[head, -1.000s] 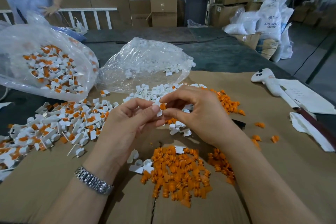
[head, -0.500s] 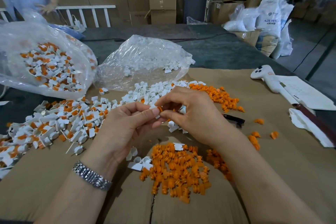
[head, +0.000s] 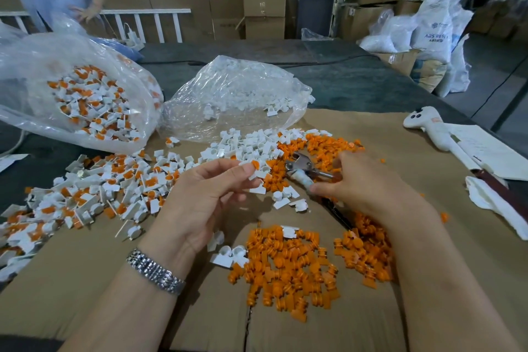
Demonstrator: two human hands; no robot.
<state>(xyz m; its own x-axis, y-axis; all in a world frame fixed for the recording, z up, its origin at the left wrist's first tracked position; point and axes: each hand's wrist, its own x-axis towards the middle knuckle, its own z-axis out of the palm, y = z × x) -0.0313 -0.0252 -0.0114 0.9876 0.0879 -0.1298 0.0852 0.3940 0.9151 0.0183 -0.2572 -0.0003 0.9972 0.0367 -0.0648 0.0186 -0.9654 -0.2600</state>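
Left hand (head: 205, 203): mine, near centre; thumb and fingertips pinch a white clip with orange plug (head: 254, 170) above the worktop (head: 71, 280), just left of the tool.
Right hand (head: 365, 183): fingers curled round the handle of a metal tool (head: 301, 167), its head pointing left towards the clip.
Writing: white sack (head: 433, 34), far right, printed "ABS RES"; the rest is lost in a fold.
Paper sheet (head: 485, 151): right edge; writing too small to read.
Hidden: tool handle mostly under my right hand; clip partly behind my fingertips.
Orange plugs (head: 285, 263): loose pile, near centre.
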